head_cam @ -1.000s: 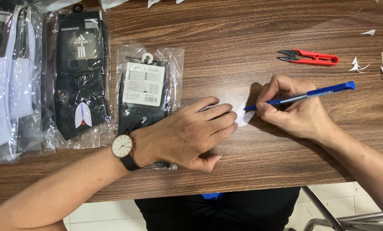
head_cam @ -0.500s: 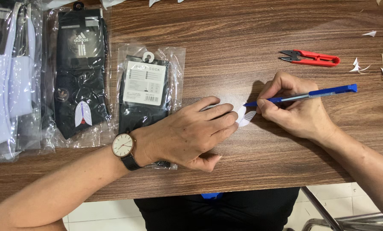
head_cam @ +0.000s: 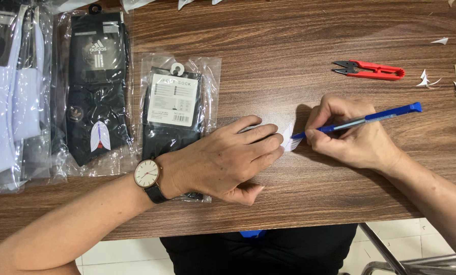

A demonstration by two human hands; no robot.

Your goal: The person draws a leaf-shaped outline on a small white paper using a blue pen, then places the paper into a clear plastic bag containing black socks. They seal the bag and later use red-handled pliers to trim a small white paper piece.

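Note:
My right hand (head_cam: 351,134) grips a blue pen (head_cam: 370,117), its tip resting on a small white piece of paper (head_cam: 290,138) on the wooden table (head_cam: 299,46). My left hand (head_cam: 228,158), with a round white-faced wristwatch (head_cam: 147,174) on its wrist, lies flat with its fingertips pressing down the left part of that paper. Most of the paper is hidden under those fingers. The left hand's heel rests on the lower end of a clear bag of black socks (head_cam: 177,107).
Red thread snips (head_cam: 371,70) lie at the upper right. White paper scraps (head_cam: 425,80) are scattered near the right edge. Further clear bags with black socks (head_cam: 96,86) and white cloth (head_cam: 9,97) lie at the left. The table's front edge runs just below my forearms.
The pen and my right hand have shifted slightly over the paper; the left hand has stayed in place.

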